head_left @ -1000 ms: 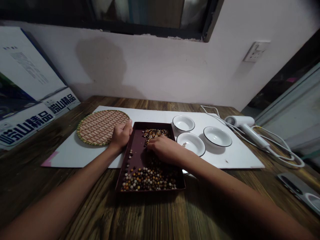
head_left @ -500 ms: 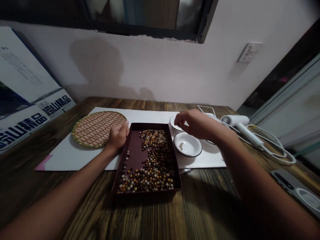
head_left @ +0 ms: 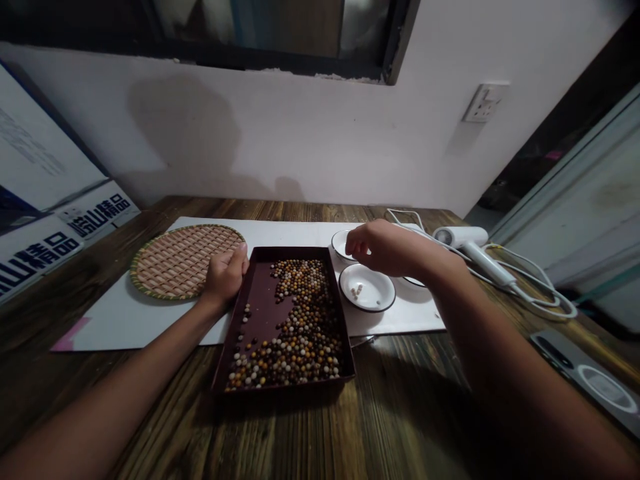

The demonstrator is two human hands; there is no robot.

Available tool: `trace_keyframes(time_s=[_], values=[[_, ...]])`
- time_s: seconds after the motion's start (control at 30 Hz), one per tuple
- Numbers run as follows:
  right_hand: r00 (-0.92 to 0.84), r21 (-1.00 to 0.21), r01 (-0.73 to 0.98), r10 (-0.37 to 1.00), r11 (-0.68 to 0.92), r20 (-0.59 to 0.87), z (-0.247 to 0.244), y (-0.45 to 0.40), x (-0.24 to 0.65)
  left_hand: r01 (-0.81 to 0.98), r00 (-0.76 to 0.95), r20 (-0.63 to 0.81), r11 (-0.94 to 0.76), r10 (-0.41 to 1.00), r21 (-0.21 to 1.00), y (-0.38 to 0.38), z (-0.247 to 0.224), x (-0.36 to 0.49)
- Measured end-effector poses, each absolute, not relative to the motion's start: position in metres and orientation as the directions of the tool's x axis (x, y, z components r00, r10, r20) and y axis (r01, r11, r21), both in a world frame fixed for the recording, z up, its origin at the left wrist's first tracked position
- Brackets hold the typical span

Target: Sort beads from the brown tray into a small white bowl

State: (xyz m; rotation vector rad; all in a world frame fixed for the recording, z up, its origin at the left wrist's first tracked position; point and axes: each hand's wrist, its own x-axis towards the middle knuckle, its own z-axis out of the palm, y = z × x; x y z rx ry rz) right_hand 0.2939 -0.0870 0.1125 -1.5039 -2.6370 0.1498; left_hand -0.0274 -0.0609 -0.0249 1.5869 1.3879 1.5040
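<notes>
A dark maroon tray (head_left: 265, 310) lies on the table, holding many small round beads (head_left: 310, 327) in white, yellow, brown and black. At its left wall my left hand (head_left: 225, 273) is closed, with the thumb up, gripping the rim. My right hand (head_left: 383, 248) hovers over the white enamel bowls, its fingers bent down and drawn together; whatever they hold is hidden. Below it stands the nearest bowl (head_left: 367, 279), dark-rimmed, with a few pale beads and a separate one near its front. Behind, a second bowl (head_left: 340, 243) is partly covered by the hand. A third bowl (head_left: 415, 283) shows only its edge.
A round woven mat (head_left: 185, 260) lies left of the tray on a white board (head_left: 120, 320). Right of the bowls are a white hair dryer (head_left: 475, 250) with a looped cord and a grey device (head_left: 585, 380). Printed boxes (head_left: 65, 233) stand at the left, against the wall.
The view has shifted slightly, so everything sits further left. A separate bead now shows near the front of the nearest bowl. My right hand stays above the bowls; my left keeps holding the tray.
</notes>
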Motion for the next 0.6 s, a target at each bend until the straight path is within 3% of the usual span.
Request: trace_keyframes(time_s=[0.6], values=[[-0.474, -0.120, 0.876, 0.880, 0.467, -0.034, 0.1091, -0.0849, 0.2985, 0.312, -0.163, 0.373, -0.311, 0.913, 0.898, -0.0624, -0.0241, -0.0264]])
